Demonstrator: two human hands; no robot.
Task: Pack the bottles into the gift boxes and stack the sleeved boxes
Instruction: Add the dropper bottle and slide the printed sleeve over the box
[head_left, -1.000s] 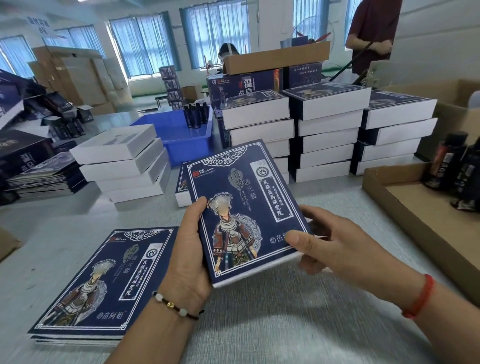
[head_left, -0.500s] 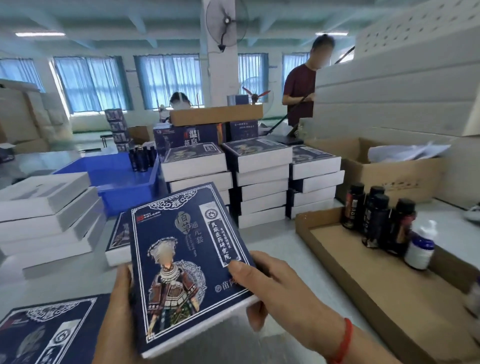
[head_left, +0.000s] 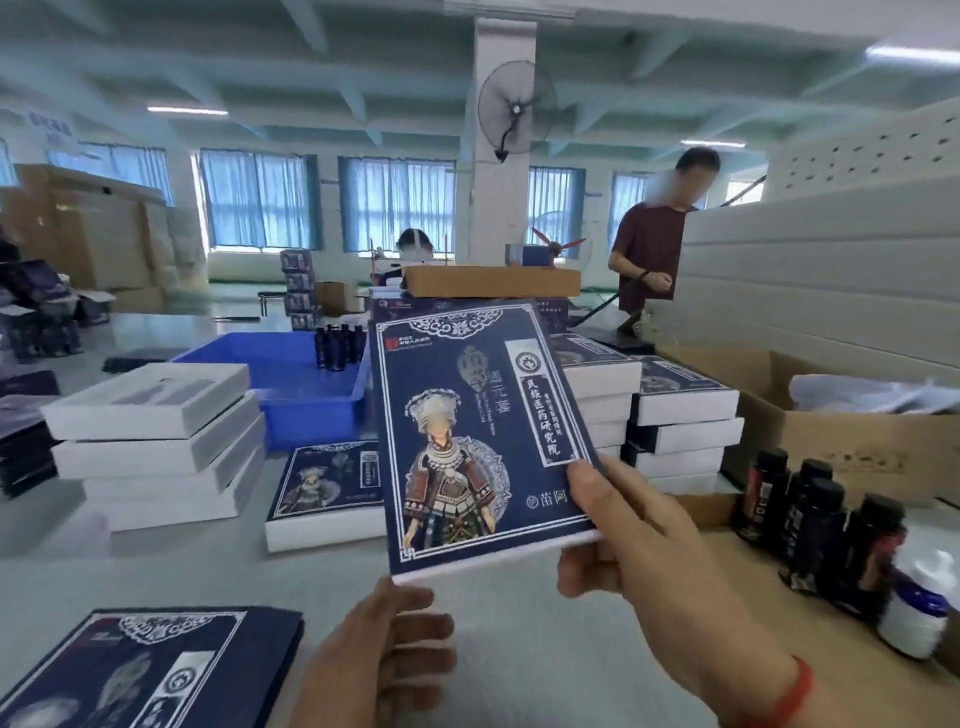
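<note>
My right hand (head_left: 649, 561) pinches the sleeved box (head_left: 480, 436) at its lower right corner, long axis pointing up the frame toward the stacks (head_left: 680, 415) just behind it. My left hand (head_left: 384, 660) sits below the box's lower edge, fingers loose, probably not touching.

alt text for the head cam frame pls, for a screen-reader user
The right hand grips a blue sleeved gift box lifted above the table, the left hand open just beneath it. Behind stand stacks of sleeved boxes; dark bottles stand at right.
</note>
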